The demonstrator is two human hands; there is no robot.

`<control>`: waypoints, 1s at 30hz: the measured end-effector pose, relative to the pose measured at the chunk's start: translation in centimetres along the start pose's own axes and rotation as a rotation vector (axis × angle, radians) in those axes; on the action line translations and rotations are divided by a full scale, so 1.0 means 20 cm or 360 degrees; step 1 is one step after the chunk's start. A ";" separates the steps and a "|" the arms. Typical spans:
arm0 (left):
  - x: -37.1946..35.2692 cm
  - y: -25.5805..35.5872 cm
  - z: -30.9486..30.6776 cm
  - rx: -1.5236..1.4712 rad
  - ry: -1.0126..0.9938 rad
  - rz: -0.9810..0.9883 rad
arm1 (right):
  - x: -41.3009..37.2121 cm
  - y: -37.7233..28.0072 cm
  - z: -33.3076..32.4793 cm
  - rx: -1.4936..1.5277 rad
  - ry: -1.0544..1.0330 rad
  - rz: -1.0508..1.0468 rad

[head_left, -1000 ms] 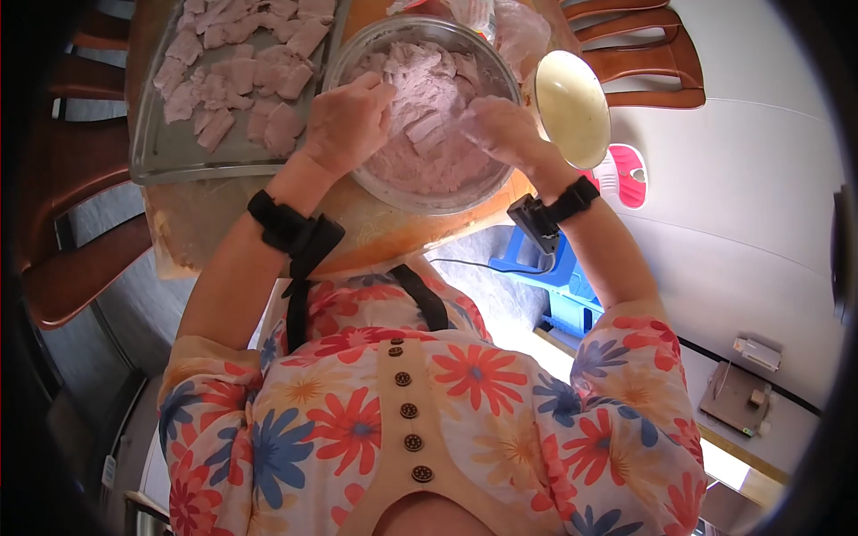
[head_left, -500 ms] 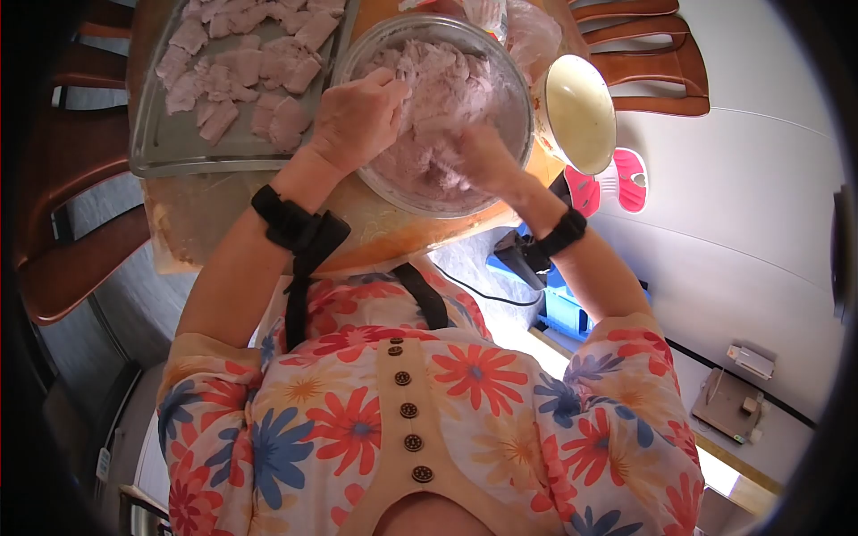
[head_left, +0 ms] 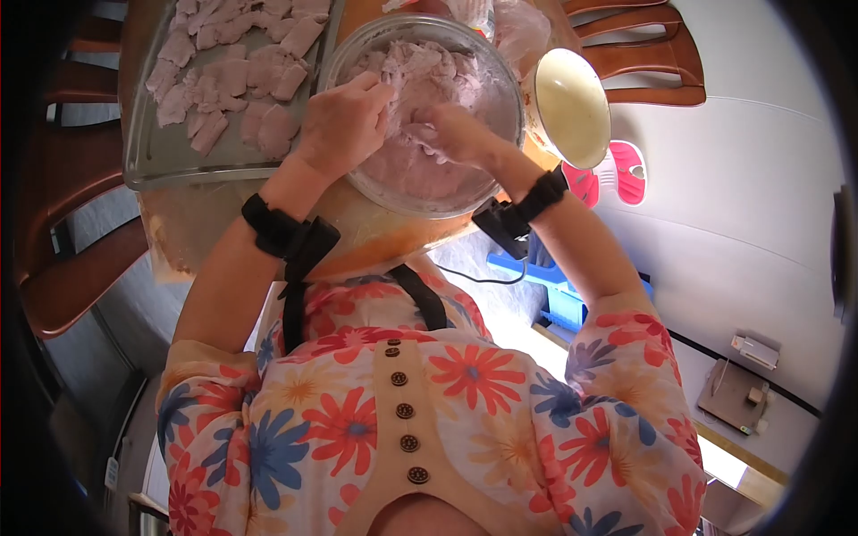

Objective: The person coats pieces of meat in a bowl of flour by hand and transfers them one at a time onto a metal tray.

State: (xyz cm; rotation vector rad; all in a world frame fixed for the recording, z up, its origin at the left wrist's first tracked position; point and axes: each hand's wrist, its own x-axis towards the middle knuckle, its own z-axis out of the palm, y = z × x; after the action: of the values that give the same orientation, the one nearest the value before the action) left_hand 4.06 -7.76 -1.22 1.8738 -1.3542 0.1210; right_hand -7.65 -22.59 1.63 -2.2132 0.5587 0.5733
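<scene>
A large clear bowl (head_left: 418, 204) holds a pale pink, floury mass of meat-like pieces (head_left: 433, 76). At the bowl's left side, my left hand (head_left: 344, 125) is closed with its fingertips pinched together over the rim area; what it grips, if anything, is hidden. My right hand (head_left: 458, 134) is inside the bowl, its fingers curled round some of the pink coated pieces. Left of the bowl, a glass-like tray (head_left: 214, 174) carries several flat pink pieces (head_left: 268, 71) laid in rows. Both wrists wear black straps with a black device.
A cream enamel basin (head_left: 572, 107) stands tilted just right of the bowl. Behind it lie clear plastic bags (head_left: 523, 31). Brown chairs flank the table (head_left: 206, 232) on the left (head_left: 76, 241) and right (head_left: 648, 54). A red and white stool (head_left: 617, 172) and a blue container (head_left: 565, 308) are on the floor.
My right hand has moved left toward the bowl's middle and closed on pink pieces. My left hand stays at the bowl's left side. The whole view has shifted slightly.
</scene>
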 end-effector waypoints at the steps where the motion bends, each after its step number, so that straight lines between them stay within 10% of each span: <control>1: 0.00 0.00 -0.01 0.0010 -0.0025 0.0000 | 0.01 0.02 0.00 0.0000 -0.0005 -0.0007; 3: -0.01 0.00 -0.01 0.0022 -0.0054 -0.0010 | 0.03 0.06 0.01 -0.0186 0.0370 -0.0472; 12: 0.00 0.00 0.00 0.0023 -0.0027 0.0022 | -0.02 0.02 0.00 -0.0827 0.0430 -0.0138; 30: 0.03 0.17 -0.03 -0.0121 -0.0291 -0.0149 | -0.21 -0.01 0.00 -0.0029 0.0636 -0.0408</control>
State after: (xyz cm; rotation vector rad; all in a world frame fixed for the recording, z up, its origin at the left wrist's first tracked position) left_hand 1.75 -8.18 1.34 1.9166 -1.3691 -0.1509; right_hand -10.90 -21.70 4.10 -2.3819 0.4577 -0.0005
